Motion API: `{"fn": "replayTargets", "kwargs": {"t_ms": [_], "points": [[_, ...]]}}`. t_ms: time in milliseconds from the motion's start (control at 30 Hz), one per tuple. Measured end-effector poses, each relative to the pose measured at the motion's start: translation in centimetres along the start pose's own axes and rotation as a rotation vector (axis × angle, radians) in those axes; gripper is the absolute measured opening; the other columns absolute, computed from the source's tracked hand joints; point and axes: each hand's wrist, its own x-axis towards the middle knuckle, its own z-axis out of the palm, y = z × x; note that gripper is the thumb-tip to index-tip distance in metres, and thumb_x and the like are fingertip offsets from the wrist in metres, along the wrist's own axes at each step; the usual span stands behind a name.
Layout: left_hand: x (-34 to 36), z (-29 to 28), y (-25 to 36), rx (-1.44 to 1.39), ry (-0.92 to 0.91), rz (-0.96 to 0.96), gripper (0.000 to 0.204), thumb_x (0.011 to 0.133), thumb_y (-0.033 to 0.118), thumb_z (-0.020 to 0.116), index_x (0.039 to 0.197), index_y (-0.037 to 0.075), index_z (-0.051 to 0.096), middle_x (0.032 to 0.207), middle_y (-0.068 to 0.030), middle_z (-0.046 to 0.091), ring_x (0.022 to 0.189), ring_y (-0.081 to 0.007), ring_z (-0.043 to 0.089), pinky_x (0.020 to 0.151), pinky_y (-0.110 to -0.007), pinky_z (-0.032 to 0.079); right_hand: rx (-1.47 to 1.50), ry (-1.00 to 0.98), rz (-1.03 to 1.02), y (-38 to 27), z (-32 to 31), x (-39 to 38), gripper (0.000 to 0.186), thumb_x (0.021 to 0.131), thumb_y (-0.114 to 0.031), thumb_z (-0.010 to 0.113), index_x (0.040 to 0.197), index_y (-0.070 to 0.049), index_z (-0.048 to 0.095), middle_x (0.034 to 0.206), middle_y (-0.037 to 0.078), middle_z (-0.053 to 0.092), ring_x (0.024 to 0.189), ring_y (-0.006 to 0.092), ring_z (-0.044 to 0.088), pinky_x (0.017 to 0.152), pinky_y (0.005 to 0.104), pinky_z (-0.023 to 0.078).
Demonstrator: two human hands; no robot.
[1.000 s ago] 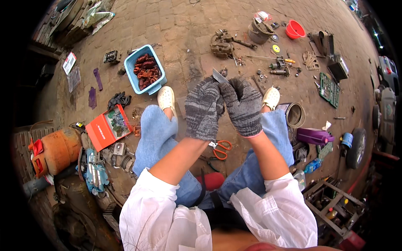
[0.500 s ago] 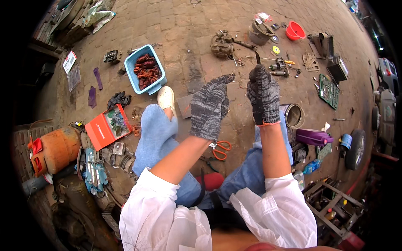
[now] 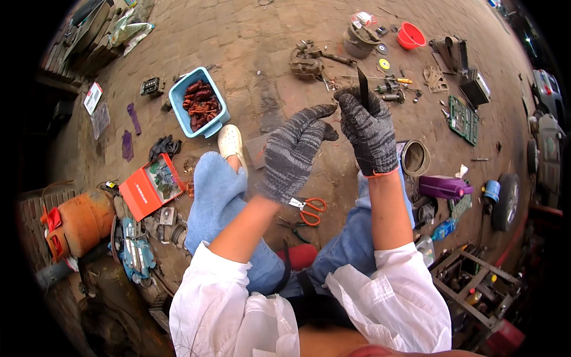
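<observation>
My left hand (image 3: 291,152), in a grey speckled knit glove, is closed with its index finger reaching toward the other hand; what it holds, if anything, I cannot make out. My right hand (image 3: 367,131), gloved alike, grips a dark flat blade (image 3: 361,80) that points upward. Beneath them lie orange-handled scissors (image 3: 312,211) and dark pliers (image 3: 291,229). A blue tub (image 3: 212,125) of reddish copper-looking coils (image 3: 199,101) sits ahead of my left foot.
An orange gas cylinder (image 3: 83,226) and red box (image 3: 143,193) are at left. Greasy metal parts (image 3: 306,62), a red bucket (image 3: 410,35) and green toolkit (image 3: 463,122) lie ahead. At right are a purple jug (image 3: 443,187), wheel (image 3: 505,202) and metal frame (image 3: 464,273).
My hands were together a second ago, then parted, the blade rising upright in my right hand. Since then my left hand's fingers have stretched rightward, nearer my right hand. The view has shifted slightly.
</observation>
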Motion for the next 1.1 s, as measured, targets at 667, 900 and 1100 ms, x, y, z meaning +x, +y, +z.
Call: {"fn": "replayTargets", "kwargs": {"t_ms": [667, 900, 1100], "points": [[0.0, -0.3, 0.2, -0.069, -0.072, -0.109, 0.024, 0.088, 0.011, 0.049, 0.105, -0.003, 0.057, 0.079, -0.0066, 0.064, 0.071, -0.0082, 0.057, 0.063, -0.022, 0.047, 0.132, 0.146, 0.184, -1.4, 1.2, -0.2, 0.017, 0.08, -0.016, 0.064, 0.092, -0.004, 0.061, 0.062, -0.002, 0.051, 0.048, 0.0056, 0.042, 0.043, 0.02, 0.031], [0.0, -0.6, -0.2, 0.085, -0.016, 0.021, 0.021, 0.087, 0.009, 0.048, 0.102, -0.002, 0.059, 0.07, -0.0055, 0.06, 0.061, -0.0079, 0.053, 0.056, -0.023, 0.043, -0.003, -0.043, -0.017, 0.7, -0.1, -0.1, 0.018, 0.083, -0.017, 0.06, 0.095, -0.004, 0.061, 0.065, -0.002, 0.053, 0.052, 0.0041, 0.042, 0.047, 0.0187, 0.033], [0.1, -0.7, -0.3, 0.247, 0.139, 0.119, 0.019, 0.085, 0.006, 0.048, 0.096, -0.001, 0.062, 0.07, -0.0072, 0.059, 0.056, -0.0104, 0.054, 0.054, -0.025, 0.044, -0.413, 0.1, -0.298, 0.8, 0.6, -0.9, 0.018, 0.088, -0.02, 0.05, 0.095, -0.004, 0.057, 0.074, 0.001, 0.053, 0.064, 0.01, 0.046, 0.058, 0.0244, 0.04]]}}
